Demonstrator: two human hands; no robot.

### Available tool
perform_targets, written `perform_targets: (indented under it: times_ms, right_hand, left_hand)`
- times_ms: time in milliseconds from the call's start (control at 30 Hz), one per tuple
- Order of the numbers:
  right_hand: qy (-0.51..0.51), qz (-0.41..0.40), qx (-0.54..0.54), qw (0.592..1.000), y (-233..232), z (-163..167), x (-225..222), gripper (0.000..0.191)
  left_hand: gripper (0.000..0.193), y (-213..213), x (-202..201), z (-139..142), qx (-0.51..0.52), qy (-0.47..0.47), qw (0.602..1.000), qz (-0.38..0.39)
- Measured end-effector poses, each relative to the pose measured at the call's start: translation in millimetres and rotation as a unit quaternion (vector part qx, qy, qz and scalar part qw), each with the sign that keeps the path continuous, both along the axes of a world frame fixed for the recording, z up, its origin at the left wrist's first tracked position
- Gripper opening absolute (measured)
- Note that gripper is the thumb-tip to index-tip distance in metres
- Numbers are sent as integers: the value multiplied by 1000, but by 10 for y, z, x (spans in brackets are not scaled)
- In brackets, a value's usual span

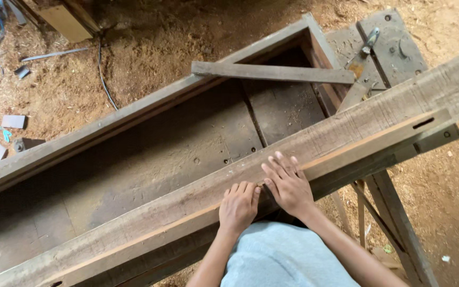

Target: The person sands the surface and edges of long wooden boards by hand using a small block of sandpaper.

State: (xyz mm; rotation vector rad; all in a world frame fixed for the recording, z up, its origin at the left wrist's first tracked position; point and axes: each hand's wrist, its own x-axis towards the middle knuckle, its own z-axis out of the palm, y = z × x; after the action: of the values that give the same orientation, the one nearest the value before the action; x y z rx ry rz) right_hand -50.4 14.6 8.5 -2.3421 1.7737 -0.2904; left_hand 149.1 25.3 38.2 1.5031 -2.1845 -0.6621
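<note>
Long wooden beam (346, 133) lies diagonally along the near edge of the desk (197, 143). The left hand (238, 206) rests on it with fingers curled, gripping nothing. The right hand (288, 183) lies flat and open just beside it.

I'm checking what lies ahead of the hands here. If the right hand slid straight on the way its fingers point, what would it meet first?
The right hand lies flat on the long wooden beam, fingers pointing up and slightly left across it. Going on, it would probably cross the beam's far edge and come over the dark bench top; depth is unclear.
</note>
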Motion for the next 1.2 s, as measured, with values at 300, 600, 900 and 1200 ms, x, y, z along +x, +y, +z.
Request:
perform_targets:
  times_ms: [300,600,900,1200]
  right_hand:
    - [0,-25,-32,999,-12,-98,-41,57]
    - [-1,16,-21,1000,-41,-130,-38,60]
    - [-10,27,-66,997,31,-108,44,54]
    - [10,55,-55,997,18,-58,124,57]
  left_hand:
    - [26,0,13,-6,24,-27,999,-15]
    - [26,-30,7,-7,14,-12,1000,-16]
    - [26,-32,-9,-14,33,-25,999,12]
    - [18,-27,3,-48,11,-5,1000,5]
